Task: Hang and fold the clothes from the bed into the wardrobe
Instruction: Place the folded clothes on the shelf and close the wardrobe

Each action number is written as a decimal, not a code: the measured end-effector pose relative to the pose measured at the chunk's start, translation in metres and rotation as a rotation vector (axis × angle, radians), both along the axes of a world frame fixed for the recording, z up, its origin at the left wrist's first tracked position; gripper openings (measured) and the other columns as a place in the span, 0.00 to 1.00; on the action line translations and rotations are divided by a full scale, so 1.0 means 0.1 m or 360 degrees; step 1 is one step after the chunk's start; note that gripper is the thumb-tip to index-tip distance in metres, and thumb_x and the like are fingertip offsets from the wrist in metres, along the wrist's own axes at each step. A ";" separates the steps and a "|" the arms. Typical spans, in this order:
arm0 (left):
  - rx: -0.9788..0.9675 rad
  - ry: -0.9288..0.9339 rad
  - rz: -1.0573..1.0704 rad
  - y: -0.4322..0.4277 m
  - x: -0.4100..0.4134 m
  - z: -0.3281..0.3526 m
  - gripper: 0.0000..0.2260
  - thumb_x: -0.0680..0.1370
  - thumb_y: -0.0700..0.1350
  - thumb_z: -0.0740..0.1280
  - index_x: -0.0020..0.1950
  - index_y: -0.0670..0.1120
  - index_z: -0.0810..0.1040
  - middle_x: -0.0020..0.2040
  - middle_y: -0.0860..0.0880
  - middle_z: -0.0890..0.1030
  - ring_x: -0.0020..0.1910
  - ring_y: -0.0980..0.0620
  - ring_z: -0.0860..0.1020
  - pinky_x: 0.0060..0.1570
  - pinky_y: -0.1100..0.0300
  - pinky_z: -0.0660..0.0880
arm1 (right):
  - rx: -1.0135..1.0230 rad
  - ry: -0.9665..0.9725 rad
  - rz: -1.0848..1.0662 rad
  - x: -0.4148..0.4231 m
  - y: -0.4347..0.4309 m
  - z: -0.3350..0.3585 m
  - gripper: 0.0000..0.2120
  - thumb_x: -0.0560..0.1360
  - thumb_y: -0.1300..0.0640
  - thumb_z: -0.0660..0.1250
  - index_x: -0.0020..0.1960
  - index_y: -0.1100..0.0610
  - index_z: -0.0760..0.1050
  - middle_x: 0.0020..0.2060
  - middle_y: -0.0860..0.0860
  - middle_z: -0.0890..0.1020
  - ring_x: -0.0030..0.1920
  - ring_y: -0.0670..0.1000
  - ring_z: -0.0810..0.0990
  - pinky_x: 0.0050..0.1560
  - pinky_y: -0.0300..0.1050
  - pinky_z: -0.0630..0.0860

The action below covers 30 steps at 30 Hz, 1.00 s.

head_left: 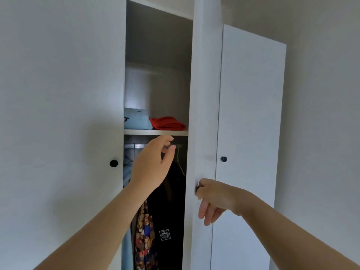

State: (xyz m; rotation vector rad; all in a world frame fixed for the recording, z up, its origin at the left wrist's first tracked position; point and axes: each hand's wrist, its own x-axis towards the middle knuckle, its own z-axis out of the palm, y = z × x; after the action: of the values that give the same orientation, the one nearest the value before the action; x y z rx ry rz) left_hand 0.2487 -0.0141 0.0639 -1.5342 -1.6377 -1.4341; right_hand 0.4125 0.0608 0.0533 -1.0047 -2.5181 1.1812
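wardrobe: tall white wardrobe (64, 114), the middle white door (204, 114) swung partly open so you can see into one narrow bay. The two doors on either side look closed, each with a small round black knob (113, 163).

right hand: right hand (216, 197) is pinched on that open door's dark knob (197, 189) with thumb and forefinger; the other fingers hang loose below it. So it's gripping the knob and nothing else.

left hand: left hand (153, 164) is up inside the bay, fingers spread and curled, nothing in it. The fingertips are right at the silver hanging rail (136, 146) and the thin metal hanger hook (178, 151). Can't tell if they actually touch either one.

clothes: a folded pale blue garment (136, 119) and a folded red garment (168, 123) sit side by side on the white shelf (155, 132). Below the rail hang a black garment with a small white square logo (169, 211), a busy multicolour patterned shirt (144, 230) and something light blue (127, 172) on the far left. The bed isn't in view.

step, my guess: either settling that black item's hanger on the rail or getting ready to shut up.

how I'd do it: seat the hook fully over the rail, slide the hangers left so nothing bulges out, and pull the left hand clear before the right swings the door.

watch out: the black garment hangs close to the door edge, so it could get pinched.
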 end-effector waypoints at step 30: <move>-0.0827 0.0696 0.1019 0.07 -2.66 -0.24 0.33 0.78 0.55 0.57 0.77 0.50 0.44 0.77 0.52 0.39 0.75 0.48 0.35 0.71 0.47 0.35 | 0.0883 -0.0213 -0.0317 -2.80 0.39 -0.16 0.16 0.80 0.49 0.49 0.63 0.48 0.68 0.57 0.50 0.74 0.51 0.52 0.65 0.50 0.44 0.65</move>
State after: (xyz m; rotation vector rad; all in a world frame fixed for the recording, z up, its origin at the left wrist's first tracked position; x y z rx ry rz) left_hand -0.0170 -0.0069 0.0395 -1.2512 -2.0312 -0.3262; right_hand 0.1327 0.0997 0.0370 -1.1615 -2.5409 0.3328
